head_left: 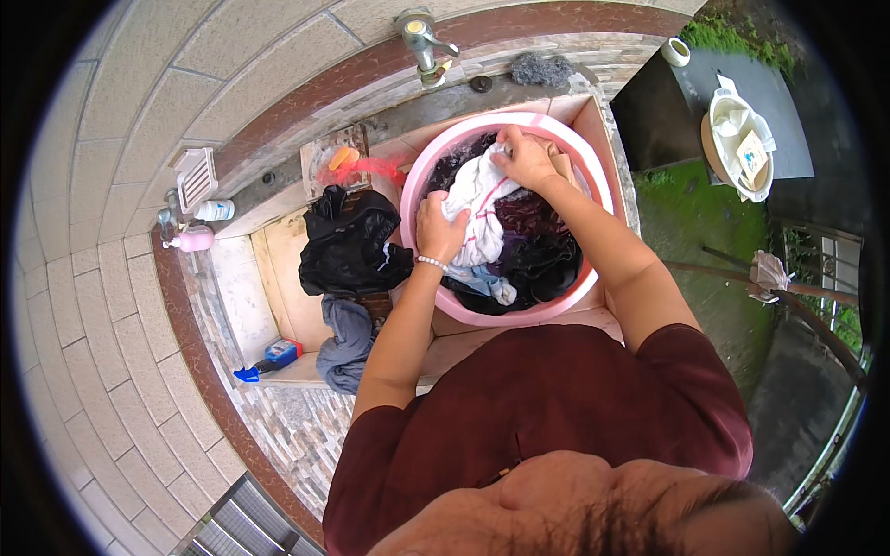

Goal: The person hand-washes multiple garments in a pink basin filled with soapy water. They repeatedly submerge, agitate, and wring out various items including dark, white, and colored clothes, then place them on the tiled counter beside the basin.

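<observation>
The left hand (438, 227) is closed on the near end of a wet white cloth garment with a pinkish stripe (480, 208), fingers curled into the fabric; a pale bead bracelet (431, 263) sits at the wrist. The right hand (526, 157) is clamped on the far end of the same garment, knuckles up, pressing it down toward the far rim. The garment lies on top of the wash inside a round pink plastic basin (593, 181), over dark purple and black clothes (538, 250) and a bit of pale blue cloth (487, 283).

The garment looks soaked, so it is likely limp, heavier than when dry, and somewhat slippery if soapy; it has no stiffness and will sag wherever it is not held. A bunched fistful at each end, as now, seems the surest hold. Stretched between the hands, its long axis runs from the near-left of the basin toward the far-right, roughly away from the person.

Just left of the basin lies a heap of black cloth (350, 239) and below it a grey garment (345, 343) on a pale stone wash slab (278, 287). A metal tap (422, 42) stands on the ledge above the basin.
</observation>
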`<state>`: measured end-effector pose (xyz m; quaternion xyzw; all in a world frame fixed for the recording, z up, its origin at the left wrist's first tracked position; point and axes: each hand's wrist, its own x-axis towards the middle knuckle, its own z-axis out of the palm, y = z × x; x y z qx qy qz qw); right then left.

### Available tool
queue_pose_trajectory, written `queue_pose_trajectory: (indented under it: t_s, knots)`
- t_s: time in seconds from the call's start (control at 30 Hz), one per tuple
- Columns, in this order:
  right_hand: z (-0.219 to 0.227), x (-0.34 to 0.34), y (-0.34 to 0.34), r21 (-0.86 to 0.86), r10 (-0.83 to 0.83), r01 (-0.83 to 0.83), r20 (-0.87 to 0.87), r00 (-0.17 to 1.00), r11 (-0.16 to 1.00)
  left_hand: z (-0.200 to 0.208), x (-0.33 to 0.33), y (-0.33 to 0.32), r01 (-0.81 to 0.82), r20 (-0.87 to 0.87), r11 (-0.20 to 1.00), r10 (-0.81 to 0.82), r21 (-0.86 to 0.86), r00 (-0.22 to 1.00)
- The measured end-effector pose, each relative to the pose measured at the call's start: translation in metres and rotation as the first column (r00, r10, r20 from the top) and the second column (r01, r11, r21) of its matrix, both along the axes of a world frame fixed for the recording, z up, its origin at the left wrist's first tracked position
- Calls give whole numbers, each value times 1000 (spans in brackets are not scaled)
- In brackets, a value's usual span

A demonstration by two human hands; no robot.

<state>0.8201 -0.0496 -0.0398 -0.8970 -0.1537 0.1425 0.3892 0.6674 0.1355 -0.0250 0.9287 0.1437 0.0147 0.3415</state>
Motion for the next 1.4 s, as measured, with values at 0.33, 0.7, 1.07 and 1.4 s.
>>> queue_pose_trajectory:
  t_s: [0.33,0.7,1.07,1.4]
  knots:
    - [-29,-22,11,-241,341,-344,-54,938,908,-62,9,-4,232,-315,957,-170,171,934]
    - [209,-5,-40,211,584,-552,-143,799,807,201,-8,22,72,139,461,114,-884,984]
    - [442,-23,-26,948,395,-257,166,904,188,435,10,-8,608,689,355,174,-710,704]
    - [189,-39,28,197,329,-345,108,938,918,234,2,-17,175,203,580,-16,-796,979]
